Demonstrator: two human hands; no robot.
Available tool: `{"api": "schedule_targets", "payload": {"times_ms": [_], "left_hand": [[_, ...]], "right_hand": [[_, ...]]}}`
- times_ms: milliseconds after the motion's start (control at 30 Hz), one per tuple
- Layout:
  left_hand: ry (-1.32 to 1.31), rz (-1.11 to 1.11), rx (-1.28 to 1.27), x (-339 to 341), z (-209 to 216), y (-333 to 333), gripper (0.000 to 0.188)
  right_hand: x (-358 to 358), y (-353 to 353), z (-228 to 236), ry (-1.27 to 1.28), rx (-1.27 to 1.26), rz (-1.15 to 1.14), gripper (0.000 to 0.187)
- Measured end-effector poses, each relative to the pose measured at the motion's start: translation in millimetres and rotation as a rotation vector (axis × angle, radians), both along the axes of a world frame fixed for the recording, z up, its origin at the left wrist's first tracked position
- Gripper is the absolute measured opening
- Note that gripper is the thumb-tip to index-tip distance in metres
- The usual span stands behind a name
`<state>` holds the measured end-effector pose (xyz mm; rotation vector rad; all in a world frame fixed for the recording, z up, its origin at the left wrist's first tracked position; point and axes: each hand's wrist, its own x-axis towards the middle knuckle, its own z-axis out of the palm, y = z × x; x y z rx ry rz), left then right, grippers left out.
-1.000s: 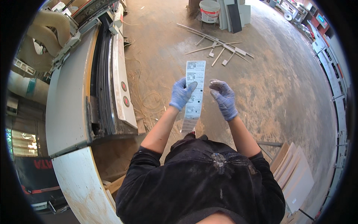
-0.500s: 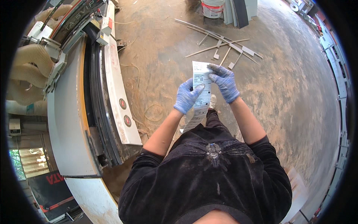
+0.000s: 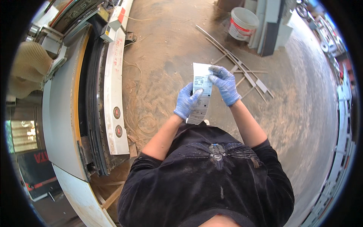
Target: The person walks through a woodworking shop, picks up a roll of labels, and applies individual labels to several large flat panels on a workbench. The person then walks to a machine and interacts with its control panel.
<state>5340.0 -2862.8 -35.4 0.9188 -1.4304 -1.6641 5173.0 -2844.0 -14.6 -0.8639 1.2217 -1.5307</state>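
Between my hands, in front of my chest, is a long white strip of printed labels (image 3: 200, 101). My left hand (image 3: 188, 101), in a blue knit glove, pinches its left edge with the thumb lying over the printed face. At the upper right edge, my right hand (image 3: 226, 86) in a matching glove grips the strip between thumb and fingers; the fingertips look dirty. The strip's lower end hangs down toward my shirt. Fingers behind the strip are hidden.
On my left runs a long machine with a white side rail (image 3: 114, 90) and two round red buttons. Ahead on the dusty floor lie thin board offcuts (image 3: 242, 68). Beyond them stand a white bucket (image 3: 243, 24) and upright grey panels (image 3: 269, 34). A thin hose trails beside the machine.
The view has turned left, so the bucket and offcuts sit farther right. Both hands keep their hold, and the strip's lower end is gathered nearer my left hand.
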Motion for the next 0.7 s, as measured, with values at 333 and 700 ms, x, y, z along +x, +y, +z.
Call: {"api": "schedule_targets", "payload": {"times_ms": [333, 700], "left_hand": [[-0.178, 0.037, -0.114, -14.1, -17.2, -201.6, 0.023], [-0.090, 0.050, -0.008, -36.7, -27.6, -398.8, 0.013]], "right_hand": [[-21.8, -212.0, -21.6, -0.067, 0.073, 0.054, 0.021], [-74.1, -408.7, -29.5, -0.222, 0.217, -0.343, 0.013]]}}
